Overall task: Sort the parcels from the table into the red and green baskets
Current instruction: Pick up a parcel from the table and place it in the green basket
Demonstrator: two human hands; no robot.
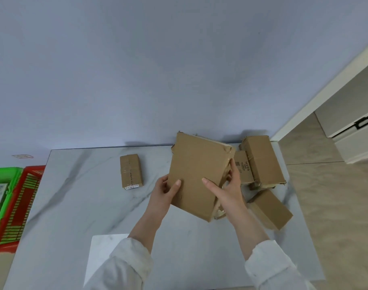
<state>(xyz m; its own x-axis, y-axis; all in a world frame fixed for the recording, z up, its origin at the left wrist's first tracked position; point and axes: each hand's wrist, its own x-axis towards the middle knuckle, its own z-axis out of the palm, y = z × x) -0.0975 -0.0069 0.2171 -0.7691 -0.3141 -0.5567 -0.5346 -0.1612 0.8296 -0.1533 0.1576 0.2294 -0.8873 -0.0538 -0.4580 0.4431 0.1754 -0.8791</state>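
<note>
Both hands hold a large flat cardboard parcel (196,172) tilted above the grey marble table (74,197). My left hand (167,190) grips its near left edge, thumb on top. My right hand (227,189) grips its taped right side, thumb across the top face. A small taped parcel (131,173) with a white label lies alone at the table's middle. The red basket (17,208) and the green basket (2,178) stand on the floor at the far left; the green one holds something pale.
Three more cardboard parcels crowd the table's right end: a big one (262,160), a printed one (243,167) partly behind my right hand, and a box (270,209) at the right edge. A white cabinet (352,130) stands at the right. A wall backs the table.
</note>
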